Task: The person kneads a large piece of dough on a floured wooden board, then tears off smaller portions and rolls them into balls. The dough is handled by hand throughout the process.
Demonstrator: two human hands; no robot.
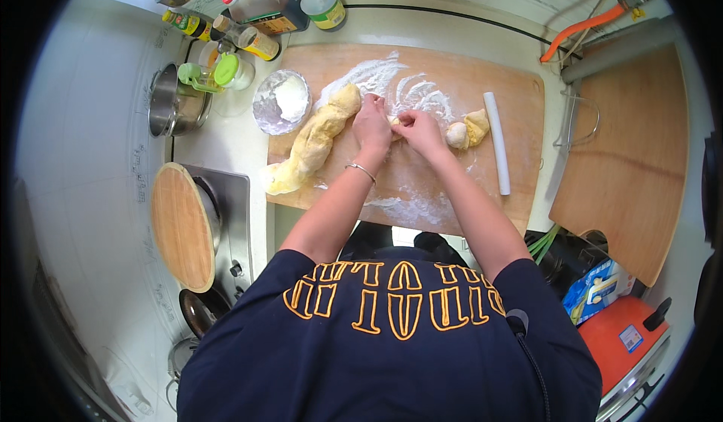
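Observation:
My left hand (373, 123) and my right hand (421, 130) are close together over the middle of a floured wooden board (339, 193). Between them is a small piece of dough (396, 122), mostly covered by my fingers. My right fingertips pinch it; my left hand, fingers curled, grips its other side. A long, thick roll of yellow dough (313, 142) lies slantwise left of my left hand. Right of my right hand sit a rounded lump of dough (456, 136) and a folded yellow piece (477, 127), touching each other. Beside them lies a white rolling pin (497, 144).
A bowl of flour (282, 102) stands at the board's left edge. Behind it are condiment bottles (322, 4), a green-lidded jar (234, 71) and a steel pot (175, 102). A round wooden lid (182, 227) covers a pan at left. Another wooden board (621, 150) is at right.

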